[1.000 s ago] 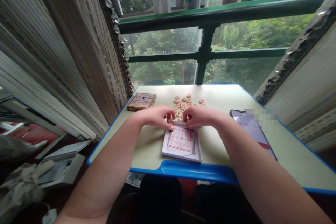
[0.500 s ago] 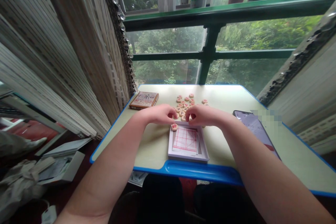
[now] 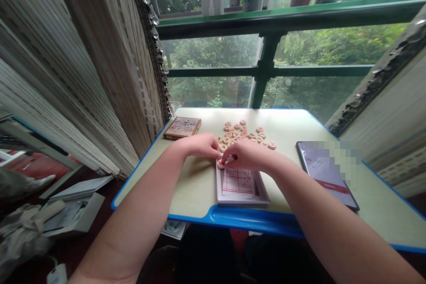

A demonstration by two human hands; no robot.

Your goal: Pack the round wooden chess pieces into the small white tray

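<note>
A shallow white box [image 3: 242,203] lies near the table's front edge, with a folded sheet with red lines [image 3: 238,181] inside. At its far left corner is a round wooden piece with a red character [image 3: 220,164]. My right hand [image 3: 241,155] has its fingertips closed at this piece. My left hand [image 3: 208,145] is beside the box's far left corner, its fingers curled together; what they hold, if anything, is hidden. Several round wooden pieces [image 3: 236,134] with red or black characters lie loose beyond both hands, partly covered by them.
A brown flat box lid [image 3: 183,127] lies at the table's back left. On the right rests a phone [image 3: 328,175]. The pale table [image 3: 189,191] has a blue rim. Behind it stands a green-framed window [image 3: 266,53], with curtains [image 3: 83,53] on the left.
My right hand has moved left to the red-character piece at the box's corner. The box has shifted slightly right. More loose pieces show behind my right hand. My left hand has hardly moved.
</note>
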